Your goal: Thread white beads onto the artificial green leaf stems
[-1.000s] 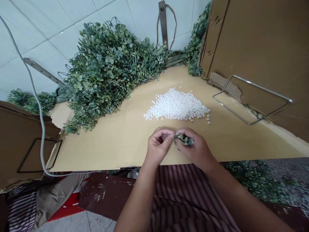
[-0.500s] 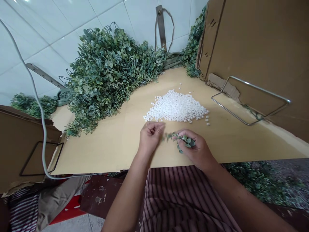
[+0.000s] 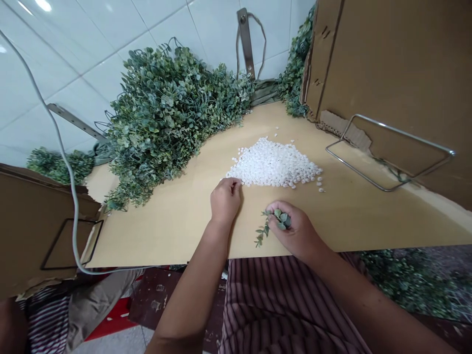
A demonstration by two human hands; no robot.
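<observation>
My right hand point(image 3: 295, 227) is closed around an artificial leafy sprig point(image 3: 283, 219). Rounded leaves show at the curled fingers, and one thin stem end hangs down to the left over the board. At the lower left edge of a heap of small white plastic pieces point(image 3: 275, 164), my left hand point(image 3: 224, 199) is closed with its fingertips pinched together. Whatever those fingertips may hold is too small and hidden to make out. Both hands are above the tan work surface point(image 3: 165, 231), apart from each other.
A large mound of artificial greenery point(image 3: 158, 113) lies at the back left. Cardboard boxes point(image 3: 398, 73) flank both sides; a bent metal wire frame point(image 3: 391, 152) juts out at right. A white cable point(image 3: 70, 182) hangs at left. Another person's trouser leg point(image 3: 99, 300) shows lower left.
My left hand has moved slightly left and up, away from the sprig, to the edge of the white heap. The sprig's loose end, blurred and sideways before, now hangs down.
</observation>
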